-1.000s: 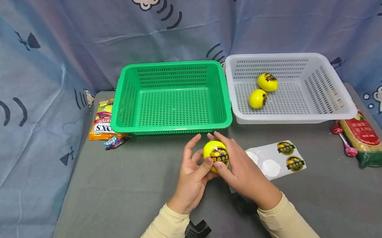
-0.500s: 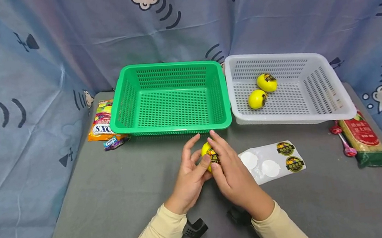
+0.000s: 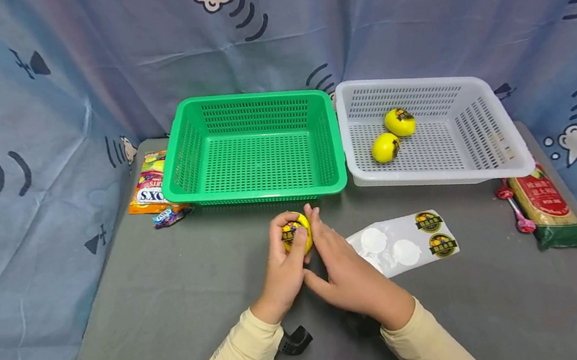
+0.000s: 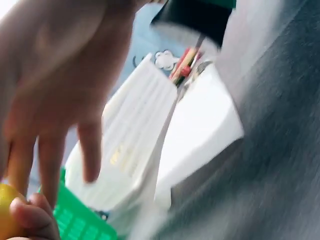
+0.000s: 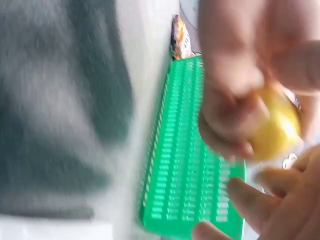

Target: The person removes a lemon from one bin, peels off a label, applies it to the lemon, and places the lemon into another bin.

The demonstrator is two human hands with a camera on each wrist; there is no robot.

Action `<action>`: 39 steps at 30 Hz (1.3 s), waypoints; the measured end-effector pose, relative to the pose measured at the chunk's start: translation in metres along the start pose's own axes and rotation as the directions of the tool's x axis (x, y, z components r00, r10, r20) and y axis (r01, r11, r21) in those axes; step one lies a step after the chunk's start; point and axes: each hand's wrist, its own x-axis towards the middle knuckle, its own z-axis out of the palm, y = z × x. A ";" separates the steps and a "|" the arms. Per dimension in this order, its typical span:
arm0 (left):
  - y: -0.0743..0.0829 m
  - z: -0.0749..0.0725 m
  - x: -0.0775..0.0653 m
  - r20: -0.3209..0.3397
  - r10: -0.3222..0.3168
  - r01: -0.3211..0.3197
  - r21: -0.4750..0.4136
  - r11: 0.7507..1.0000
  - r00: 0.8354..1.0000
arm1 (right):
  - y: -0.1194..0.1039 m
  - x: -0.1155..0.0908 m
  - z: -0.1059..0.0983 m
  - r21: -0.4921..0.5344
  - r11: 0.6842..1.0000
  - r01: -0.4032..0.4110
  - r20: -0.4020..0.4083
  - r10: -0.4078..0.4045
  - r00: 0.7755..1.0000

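My left hand [image 3: 278,279] grips a yellow lemon [image 3: 304,223] with a black-and-gold round sticker, thumb and fingers curled about it. My right hand [image 3: 350,277] is just to its right, fingers straight and side-on; whether they touch the lemon is hard to tell. In the right wrist view the lemon [image 5: 277,127] shows between blurred fingers of the left hand, with the right fingertips below it. A white sticker sheet [image 3: 406,252] lies right of the hands, with two stickers and bare round patches. Two stickered lemons [image 3: 385,148] sit in the white basket [image 3: 443,177].
A green basket [image 3: 258,196] stands behind the hands, left of the white one. Candy packs [image 3: 150,187] lie at its left side. On the right are lollipops [image 3: 515,210] and a red-and-green packet [image 3: 550,206]. A patterned curtain [image 3: 272,39] hangs behind the table.
The lemon has shifted left into the left hand's fingers, its sticker now facing up there. The right hand has let go and straightened its fingers, uncovering more of the sticker sheet than a second ago.
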 end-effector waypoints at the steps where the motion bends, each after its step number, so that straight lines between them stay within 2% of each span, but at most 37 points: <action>1: -0.002 -0.002 0.001 -0.030 0.017 -0.017 0.008 1.000 0.999 | 0.002 -0.001 -0.006 -0.006 1.000 -0.016 0.002 0.016 1.000; 2: -0.003 -0.003 0.003 -0.058 0.043 -0.042 0.017 0.999 0.997 | 0.006 -0.002 -0.014 -0.020 0.999 -0.035 -0.017 0.035 0.999; 4: -0.006 -0.007 0.006 -0.094 0.092 -0.090 0.031 0.996 0.991 | 0.018 -0.003 -0.034 -0.057 0.997 -0.048 -0.116 0.042 0.992; 7: -0.010 -0.010 0.010 -0.121 0.145 -0.137 0.073 0.988 0.982 | 0.044 -0.010 -0.069 -0.148 0.984 -0.097 -0.308 0.047 0.950; 9: -0.011 -0.011 0.010 -0.114 0.141 -0.132 0.083 0.988 0.983 | 0.063 -0.017 -0.090 -0.183 0.971 -0.153 -0.392 0.071 0.917; 12: -0.011 -0.011 0.011 -0.062 0.097 -0.093 0.067 0.993 0.993 | 0.086 -0.029 -0.107 -0.229 0.932 -0.280 -0.435 0.160 0.886; 15: -0.003 -0.004 0.019 0.015 0.077 -0.078 0.082 0.994 0.997 | 0.104 -0.037 -0.109 -0.258 0.887 -0.382 -0.438 0.244 0.865; 17: 0.008 0.007 0.030 0.078 0.091 -0.102 0.158 0.982 0.993 | 0.111 -0.039 -0.107 -0.261 0.871 -0.416 -0.449 0.271 0.851; 20: 0.033 0.031 0.057 0.170 0.110 -0.159 0.306 0.939 0.979 | 0.115 -0.037 -0.104 -0.253 0.861 -0.441 -0.487 0.280 0.827; 22: 0.049 0.049 0.083 0.223 0.113 -0.193 0.382 0.904 0.968 | 0.116 -0.035 -0.102 -0.251 0.854 -0.455 -0.505 0.286 0.814; 24: 0.059 0.068 0.114 0.249 0.088 -0.188 0.414 0.891 0.965 | 0.115 -0.032 -0.100 -0.252 0.848 -0.466 -0.510 0.292 0.809; 26: 0.060 0.085 0.145 0.252 0.010 -0.114 0.401 0.909 0.968 | 0.114 -0.030 -0.099 -0.253 0.843 -0.475 -0.506 0.303 0.808; 28: 0.053 0.100 0.172 0.225 -0.095 -0.001 0.391 0.920 0.970 | 0.114 -0.028 -0.097 -0.249 0.845 -0.473 -0.504 0.305 0.808; 29: 0.047 0.105 0.184 0.197 -0.151 0.062 0.399 0.915 0.969 | 0.114 -0.028 -0.096 -0.248 0.845 -0.475 -0.500 0.308 0.809; 31: 0.037 0.113 0.202 0.125 -0.259 0.185 0.422 0.888 0.958 | 0.114 -0.026 -0.093 -0.242 0.845 -0.476 -0.490 0.317 0.812; 33: 0.027 0.119 0.215 0.062 -0.324 0.271 0.417 0.868 0.944 | 0.114 -0.026 -0.091 -0.237 0.845 -0.479 -0.482 0.326 0.813; 35: 0.022 0.121 0.222 0.022 -0.368 0.328 0.406 0.853 0.929 | 0.114 -0.025 -0.091 -0.235 0.847 -0.477 -0.479 0.326 0.815; 37: 0.020 0.122 0.225 0.016 -0.394 0.361 0.368 0.857 0.919 | 0.115 -0.024 -0.091 -0.237 0.852 -0.467 -0.487 0.312 0.816; 39: 0.021 0.120 0.223 0.027 -0.400 0.366 0.348 0.863 0.916 | 0.116 -0.024 -0.093 -0.240 0.857 -0.456 -0.496 0.296 0.817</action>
